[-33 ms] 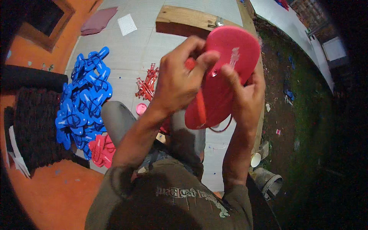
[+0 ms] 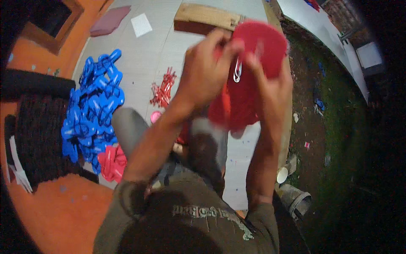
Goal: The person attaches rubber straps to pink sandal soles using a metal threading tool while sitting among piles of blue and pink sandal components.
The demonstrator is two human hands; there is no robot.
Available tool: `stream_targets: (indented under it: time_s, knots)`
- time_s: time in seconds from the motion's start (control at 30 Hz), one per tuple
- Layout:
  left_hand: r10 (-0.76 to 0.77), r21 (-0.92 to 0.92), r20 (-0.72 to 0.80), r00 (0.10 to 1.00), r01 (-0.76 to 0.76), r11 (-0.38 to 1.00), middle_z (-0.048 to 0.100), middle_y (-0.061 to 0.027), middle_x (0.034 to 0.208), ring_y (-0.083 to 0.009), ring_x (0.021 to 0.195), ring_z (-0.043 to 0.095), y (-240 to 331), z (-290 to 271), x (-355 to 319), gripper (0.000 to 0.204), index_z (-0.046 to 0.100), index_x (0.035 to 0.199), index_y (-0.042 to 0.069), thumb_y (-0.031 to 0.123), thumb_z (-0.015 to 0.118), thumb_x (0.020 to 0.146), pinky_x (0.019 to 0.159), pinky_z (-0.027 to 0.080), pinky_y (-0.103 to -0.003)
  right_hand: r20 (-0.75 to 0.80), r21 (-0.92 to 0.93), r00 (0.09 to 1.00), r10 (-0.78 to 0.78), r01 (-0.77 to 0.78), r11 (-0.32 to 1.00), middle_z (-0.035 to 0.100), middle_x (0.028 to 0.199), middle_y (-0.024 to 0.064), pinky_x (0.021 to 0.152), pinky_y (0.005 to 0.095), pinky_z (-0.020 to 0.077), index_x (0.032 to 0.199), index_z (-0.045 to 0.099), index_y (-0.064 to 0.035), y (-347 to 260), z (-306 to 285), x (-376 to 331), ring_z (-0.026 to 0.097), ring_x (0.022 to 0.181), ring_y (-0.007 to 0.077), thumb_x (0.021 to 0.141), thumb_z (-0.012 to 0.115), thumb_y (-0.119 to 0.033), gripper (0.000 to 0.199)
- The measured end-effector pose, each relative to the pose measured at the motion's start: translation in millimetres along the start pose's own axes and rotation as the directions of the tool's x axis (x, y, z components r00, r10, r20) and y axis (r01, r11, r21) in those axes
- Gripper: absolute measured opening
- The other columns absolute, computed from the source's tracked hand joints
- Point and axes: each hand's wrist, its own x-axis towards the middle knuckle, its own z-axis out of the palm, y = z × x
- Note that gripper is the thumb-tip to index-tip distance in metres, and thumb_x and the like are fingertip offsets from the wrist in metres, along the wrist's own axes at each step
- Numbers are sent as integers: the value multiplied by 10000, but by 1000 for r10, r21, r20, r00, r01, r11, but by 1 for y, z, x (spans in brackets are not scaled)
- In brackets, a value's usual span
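In front of my chest, my right hand [image 2: 272, 89] grips a red flip-flop sole [image 2: 264, 40] by its right edge, thumb across the top face. My left hand [image 2: 207, 70] is closed at the sole's left side, thumb and fingers pinched together. From under it runs a narrow orange-red strap [image 2: 226, 103], blurred, lying against the sole. A slim silver metal loop [image 2: 237, 71] stands out on the sole between my two thumbs. Whether my left fingers touch the loop cannot be made out.
Blue flip-flops [image 2: 95, 110] lie heaped at left, pink-red ones [image 2: 112, 163] below them. Loose red straps [image 2: 164, 88] and a pink round container [image 2: 156, 115] are near my knee. Beyond sits a wooden block [image 2: 203, 19]. Buckets [image 2: 298, 201] stand at right by the soil.
The silver metal, a small spot before, now shows as a long loop on the sole. Both hands and the sole have shifted slightly up, with some blur.
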Motion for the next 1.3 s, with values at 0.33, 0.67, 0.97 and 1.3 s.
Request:
stream_targets:
  time_s: [0.33, 0.67, 0.97, 1.3]
  knots:
    - [-332, -356, 205, 921, 386, 851, 587, -37, 715, -116, 598, 558, -25, -37, 12, 192, 563, 810, 16, 197, 621, 782, 551, 446, -229, -171, -119, 922, -347, 330, 936, 600, 881, 48, 693, 245, 436, 1023, 519, -26, 64, 19, 76, 553, 775, 115, 729, 657, -115, 337]
    - [-145, -398, 25, 989, 143, 906, 530, -64, 665, -157, 616, 514, -10, -18, 7, 249, 558, 830, -25, 223, 571, 813, 579, 418, -260, -18, 270, 994, -112, 113, 956, 623, 879, 76, 684, 261, 468, 974, 571, -10, 38, 7, 79, 593, 771, 148, 698, 663, -52, 294]
    - [368, -235, 485, 793, -287, 929, 464, -76, 637, -188, 580, 439, -37, -23, 42, 330, 508, 712, 1, 285, 444, 866, 535, 355, -289, 89, 336, 993, -73, 40, 941, 617, 914, 89, 694, 278, 489, 995, 556, 1, 42, 8, 89, 603, 782, 159, 714, 635, -20, 293]
    - [-143, -198, 615, 776, 327, 924, 546, -43, 690, -123, 683, 523, -33, -27, 45, 317, 547, 800, -6, 271, 421, 890, 628, 418, -252, 189, 331, 978, -92, 24, 943, 605, 895, 54, 711, 251, 462, 1006, 545, -14, 41, -1, 83, 574, 785, 123, 748, 621, -64, 273]
